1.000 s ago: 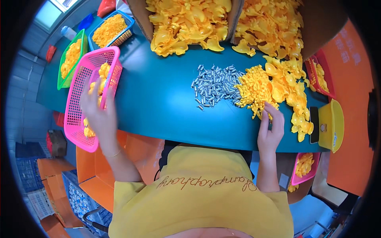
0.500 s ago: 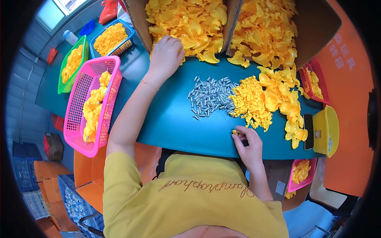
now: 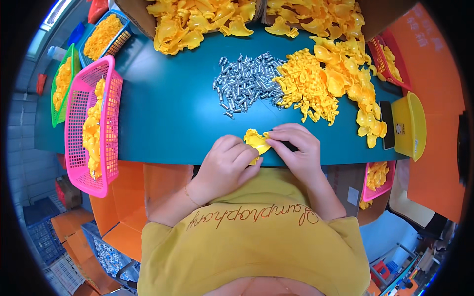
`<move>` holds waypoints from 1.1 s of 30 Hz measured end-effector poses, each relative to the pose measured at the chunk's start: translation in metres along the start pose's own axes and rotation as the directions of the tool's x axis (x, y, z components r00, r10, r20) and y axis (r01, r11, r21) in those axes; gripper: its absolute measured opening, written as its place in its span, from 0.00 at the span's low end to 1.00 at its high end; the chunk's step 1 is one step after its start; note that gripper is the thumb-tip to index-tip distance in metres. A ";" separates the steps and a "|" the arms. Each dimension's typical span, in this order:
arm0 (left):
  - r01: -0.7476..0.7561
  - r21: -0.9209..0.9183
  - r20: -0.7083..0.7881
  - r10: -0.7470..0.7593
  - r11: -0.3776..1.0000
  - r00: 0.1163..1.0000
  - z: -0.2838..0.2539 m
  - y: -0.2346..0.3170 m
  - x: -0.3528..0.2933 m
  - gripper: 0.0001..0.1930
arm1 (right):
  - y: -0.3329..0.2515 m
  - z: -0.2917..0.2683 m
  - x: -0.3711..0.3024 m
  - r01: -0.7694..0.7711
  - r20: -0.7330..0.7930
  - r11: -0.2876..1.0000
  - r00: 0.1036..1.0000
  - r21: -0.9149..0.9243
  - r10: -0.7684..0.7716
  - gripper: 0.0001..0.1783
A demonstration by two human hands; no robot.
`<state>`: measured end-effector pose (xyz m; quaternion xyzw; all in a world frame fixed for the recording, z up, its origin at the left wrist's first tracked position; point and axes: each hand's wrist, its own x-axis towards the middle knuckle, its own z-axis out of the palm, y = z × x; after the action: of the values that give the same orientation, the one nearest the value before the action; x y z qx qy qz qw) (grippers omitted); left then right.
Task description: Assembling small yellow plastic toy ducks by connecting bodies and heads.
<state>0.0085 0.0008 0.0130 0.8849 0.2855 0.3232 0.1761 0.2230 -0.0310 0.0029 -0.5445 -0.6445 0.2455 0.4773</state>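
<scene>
small curved yellow plastic piece (image 3: 256, 140), pinched at table's near edge.

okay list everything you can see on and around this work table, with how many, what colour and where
Table: one, teal, centre.
Small plastic piece: one, yellow, near table edge, held between both hands.
Metal pins: a loose pile, silver, mid-table.
Heap of small parts: one, yellow, right of the pins.
Cardboard boxes of shells: two, brown with yellow contents, far edge.
Pink basket: one, left edge, holding yellow parts.
Green basket: one, far left.
Blue basket: one, upper left.
Red basket: one, right.
Yellow tub: one, right end.
Left hand: on the piece.
Right hand: pinching the piece.
</scene>
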 end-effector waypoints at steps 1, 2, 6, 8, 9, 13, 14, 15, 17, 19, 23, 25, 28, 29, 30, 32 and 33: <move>0.005 0.001 -0.003 -0.005 1.000 1.000 0.001 0.000 -0.002 0.15 | 0.002 0.001 -0.001 -0.002 0.003 1.000 1.000 -0.003 0.002 0.07; 0.011 0.003 -0.006 -0.011 1.000 1.000 0.001 0.000 -0.002 0.16 | 0.004 0.001 -0.001 0.015 0.025 0.999 1.000 -0.035 -0.014 0.07; 0.064 -0.177 0.024 -0.061 0.982 0.998 -0.009 -0.005 0.002 0.23 | 0.002 0.003 -0.002 0.040 0.073 0.995 0.997 -0.089 -0.034 0.07; 0.196 -0.206 0.023 -0.195 0.959 0.981 -0.018 -0.008 0.010 0.34 | 0.001 0.003 -0.001 0.039 0.082 0.995 0.996 -0.096 -0.032 0.08; 0.197 -0.208 0.024 -0.196 0.958 0.980 -0.020 -0.012 0.011 0.34 | 0.001 0.002 0.000 0.042 0.091 0.994 0.995 -0.105 -0.033 0.08; 0.242 -0.202 0.194 -0.204 0.949 0.960 -0.017 -0.023 0.006 0.43 | 0.001 0.003 -0.001 0.039 0.082 0.993 0.996 -0.108 -0.031 0.09; 0.246 -0.206 0.207 -0.204 0.947 0.957 -0.016 -0.024 0.005 0.44 | 0.001 0.003 -0.001 0.060 0.081 0.990 0.995 -0.124 -0.051 0.09; 0.248 -0.207 0.207 -0.205 0.946 0.957 -0.017 -0.023 0.005 0.44 | 0.001 0.004 -0.002 0.082 0.082 0.987 0.994 -0.139 -0.071 0.10; 0.305 -0.185 0.196 -0.269 0.934 0.943 -0.017 -0.020 0.005 0.45 | -0.006 -0.003 0.001 0.112 0.152 0.980 0.985 -0.162 -0.087 0.10; 0.288 -0.183 0.170 -0.258 0.940 0.951 -0.015 -0.018 0.006 0.45 | -0.013 -0.013 0.002 0.143 0.220 0.972 0.970 -0.188 -0.100 0.11; 0.233 -0.154 0.132 -0.213 0.960 0.968 -0.012 -0.019 0.005 0.44 | -0.017 -0.024 0.005 0.121 0.360 0.967 0.932 -0.224 -0.033 0.12; 0.237 -0.157 0.131 -0.217 0.959 0.967 -0.012 -0.018 0.003 0.42 | -0.014 -0.026 0.014 0.133 0.377 0.968 0.925 -0.212 -0.045 0.12; 0.255 -0.149 0.148 -0.233 0.956 0.961 -0.015 -0.013 0.001 0.41 | -0.001 -0.027 0.035 0.076 0.409 0.986 0.912 -0.150 -0.008 0.12; 0.268 -0.141 0.167 -0.244 0.953 0.955 -0.016 -0.012 0.001 0.40 | 0.000 -0.022 0.045 0.082 0.408 0.985 0.913 -0.150 -0.014 0.12; 0.267 -0.139 0.162 -0.244 0.954 0.956 -0.016 -0.011 0.001 0.40 | 0.002 -0.016 0.057 0.177 0.384 0.968 0.918 -0.178 -0.098 0.13; 0.289 -0.134 0.194 -0.260 0.948 0.946 -0.018 -0.009 0.001 0.42 | 0.001 -0.008 0.079 0.344 0.390 0.914 0.889 -0.217 -0.242 0.12; 0.288 -0.131 0.191 -0.261 0.949 0.946 -0.017 -0.010 0.000 0.42 | 0.003 -0.003 0.088 0.348 0.390 0.913 0.887 -0.215 -0.246 0.12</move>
<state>-0.0065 0.0106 0.0206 0.8441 0.3638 0.2395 0.3126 0.2310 0.0516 0.0322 -0.4468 -0.8242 0.1697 0.3037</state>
